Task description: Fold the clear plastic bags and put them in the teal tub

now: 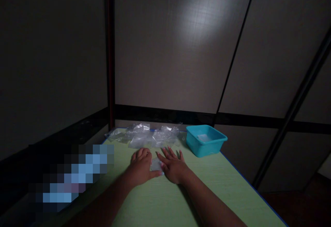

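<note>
A small, pale, see-through plastic piece (156,165) lies flat on the green table between my hands; I cannot make out whether it is a bag or a sheet. My left hand (141,166) holds it at its left side, fingers curled and the thumb stretched along the near edge. From the right, my right hand (174,166) rests on it with fingers spread and flat, its thumb and index finger reaching over the piece. Both hands partly cover its sides.
Crumpled clear plastic bags (150,135) lie along the far edge of the green table (144,203). At the right edge stands a turquoise basin (205,146) with a pale piece inside. Dark panelled walls (168,65) rise behind and to the left. A blurred-out patch covers the lower left.
</note>
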Demonstrator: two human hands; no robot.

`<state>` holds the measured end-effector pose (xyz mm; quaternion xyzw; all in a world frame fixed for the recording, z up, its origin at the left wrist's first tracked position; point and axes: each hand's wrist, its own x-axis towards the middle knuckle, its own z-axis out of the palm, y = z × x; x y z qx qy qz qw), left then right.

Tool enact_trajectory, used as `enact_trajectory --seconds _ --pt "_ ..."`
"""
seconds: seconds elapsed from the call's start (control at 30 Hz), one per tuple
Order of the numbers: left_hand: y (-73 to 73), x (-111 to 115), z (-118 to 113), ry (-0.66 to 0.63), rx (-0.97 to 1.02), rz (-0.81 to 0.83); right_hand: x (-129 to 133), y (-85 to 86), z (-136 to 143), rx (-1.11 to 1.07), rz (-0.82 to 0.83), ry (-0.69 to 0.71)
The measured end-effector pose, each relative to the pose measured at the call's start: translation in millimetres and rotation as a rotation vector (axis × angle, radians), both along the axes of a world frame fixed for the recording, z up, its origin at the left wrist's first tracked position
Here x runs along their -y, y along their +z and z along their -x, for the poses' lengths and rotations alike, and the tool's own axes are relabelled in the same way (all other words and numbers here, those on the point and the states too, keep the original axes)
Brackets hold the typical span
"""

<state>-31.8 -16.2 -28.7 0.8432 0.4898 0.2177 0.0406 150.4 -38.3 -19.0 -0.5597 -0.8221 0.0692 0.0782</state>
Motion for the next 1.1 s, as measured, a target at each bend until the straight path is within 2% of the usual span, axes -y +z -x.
enact_trajectory --seconds 0.2,0.37,0.47,0.77,0.97,1.1 --pt "-0.2 -1 3 0.016 0.063 0.048 5 10.4 2 -0.052 -0.057 -0.014" --pt "-1.8 -3 4 0.030 0.042 0.017 10 12.9 11 -0.121 -0.001 0.209" --pt "-3.5 -5 4 0.037 0.020 0.001 13 9.8 15 -0.128 0.044 0.256" --pt "1.8 -1 2 0.058 0.028 0.046 7 6.8 11 -0.074 0.023 0.120" --pt "1.3 2 2 0.064 0.062 0.051 4 5.0 9 0.010 -0.052 -0.041" --pt "6.2 4 2 0.032 0.104 0.006 4 9.8 6 -0.055 -0.085 -0.078"
